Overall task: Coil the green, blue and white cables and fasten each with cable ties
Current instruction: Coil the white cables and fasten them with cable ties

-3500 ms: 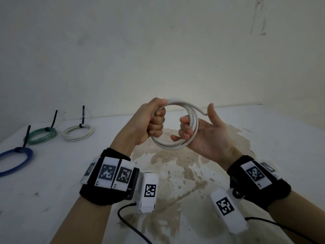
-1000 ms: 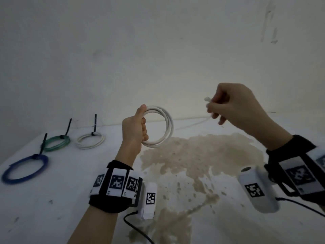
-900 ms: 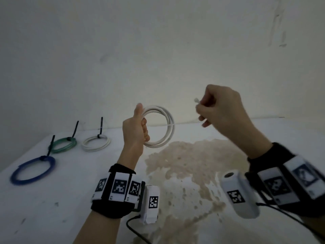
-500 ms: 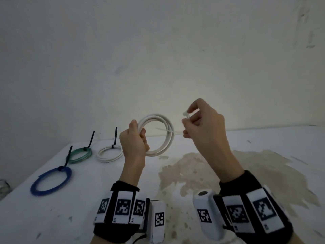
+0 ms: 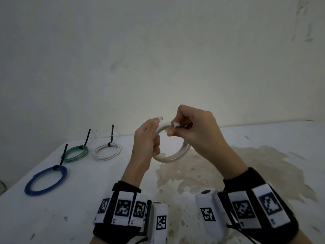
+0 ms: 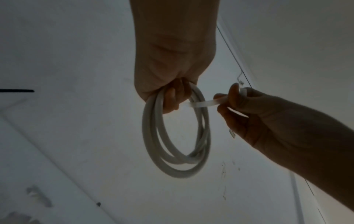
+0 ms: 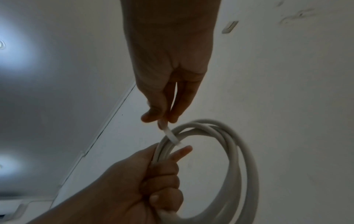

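My left hand (image 5: 153, 138) grips a white cable coil (image 5: 175, 155) at its upper left and holds it upright above the table. My right hand (image 5: 173, 128) pinches a white cable tie (image 5: 175, 124) at the top of the coil, close to my left thumb. In the left wrist view the tie (image 6: 203, 104) runs from my right fingers (image 6: 232, 98) across to the coil (image 6: 176, 166). In the right wrist view the tie's strip (image 7: 171, 136) lies over the coil's strands (image 7: 235, 144), just above my left hand (image 7: 153, 174).
At the table's left lie a blue coil (image 5: 45, 180), a green coil (image 5: 74, 154) and a white coil (image 5: 106, 152), each bound with an upright black tie. A brown stain (image 5: 228, 169) covers the white table (image 5: 88, 199) under my hands. A wall stands behind.
My right hand let go of the coil, swung out right, and has come back with the white tie to the coil's top. My left hand has kept its grip on the coil.
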